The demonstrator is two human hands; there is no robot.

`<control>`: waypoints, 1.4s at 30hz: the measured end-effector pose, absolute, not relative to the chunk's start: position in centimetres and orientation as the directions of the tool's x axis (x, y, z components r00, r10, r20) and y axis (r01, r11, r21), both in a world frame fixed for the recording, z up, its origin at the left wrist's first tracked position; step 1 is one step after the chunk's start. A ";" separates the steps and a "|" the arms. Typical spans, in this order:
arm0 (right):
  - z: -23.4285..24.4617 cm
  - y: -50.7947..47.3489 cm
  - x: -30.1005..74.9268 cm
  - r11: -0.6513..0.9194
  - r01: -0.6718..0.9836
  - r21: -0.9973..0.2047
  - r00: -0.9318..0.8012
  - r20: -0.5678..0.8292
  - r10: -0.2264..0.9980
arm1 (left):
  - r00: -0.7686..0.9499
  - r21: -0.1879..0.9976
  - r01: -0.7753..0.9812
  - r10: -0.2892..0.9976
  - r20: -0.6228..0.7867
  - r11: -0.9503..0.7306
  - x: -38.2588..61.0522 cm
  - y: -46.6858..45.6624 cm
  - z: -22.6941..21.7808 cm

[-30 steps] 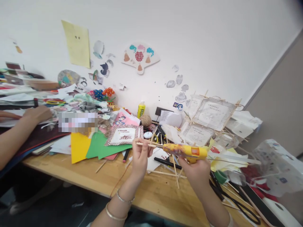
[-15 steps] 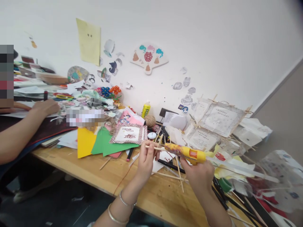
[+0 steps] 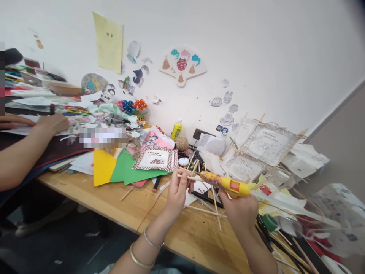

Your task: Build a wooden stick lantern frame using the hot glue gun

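Thin wooden sticks are pinched in the fingers of my left hand, held above the front part of the table. My right hand grips a yellow hot glue gun by its handle. Its nozzle points left, close to the sticks; whether it touches them I cannot tell. A long clear glue stick juts out of the gun's back end. Beneath my hands, more wooden sticks and a white paper piece lie on the table. A red string hangs over the table's front edge.
Left of my hands lie green paper, yellow paper and a patterned picture panel. Behind stand a twine ball and a yellow bottle. Stick-framed panels lean at the right. A co-worker's hand rests at far left.
The view has shifted slightly. Both hands keep their hold, and the glue gun's nozzle stays close to the sticks.
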State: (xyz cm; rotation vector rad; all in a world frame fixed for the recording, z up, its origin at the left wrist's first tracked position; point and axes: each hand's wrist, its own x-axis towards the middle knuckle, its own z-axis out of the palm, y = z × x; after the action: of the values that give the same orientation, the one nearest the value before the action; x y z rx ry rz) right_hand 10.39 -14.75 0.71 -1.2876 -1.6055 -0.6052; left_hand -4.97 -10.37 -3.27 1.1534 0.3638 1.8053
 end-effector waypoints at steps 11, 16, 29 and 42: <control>0.5 -14.8 10.3 0.202 0.977 0.068 -0.146 0.904 0.402 | -0.113 0.655 -0.546 0.821 0.560 -0.522 -5.0 -10.4 -3.3; 0.4 -14.8 10.7 0.177 0.979 0.099 -0.163 0.903 0.398 | -0.111 0.653 -0.543 0.816 0.567 -0.527 -5.0 -10.4 -3.3; 0.6 -14.9 10.4 0.249 0.968 -0.017 -0.092 0.904 0.417 | -0.092 0.663 -0.555 0.829 0.552 -0.503 -5.0 -10.4 -3.5; 0.6 -15.0 10.5 0.262 0.963 -0.065 -0.052 0.908 0.416 | -0.087 0.681 -0.533 0.833 0.546 -0.502 -5.2 -10.5 -3.4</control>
State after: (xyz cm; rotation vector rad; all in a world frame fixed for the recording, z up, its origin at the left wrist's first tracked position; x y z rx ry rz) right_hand 10.51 -14.98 0.61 -1.2993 -1.6277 -0.7595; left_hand -5.23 -10.47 -3.41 1.1776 0.3816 1.7630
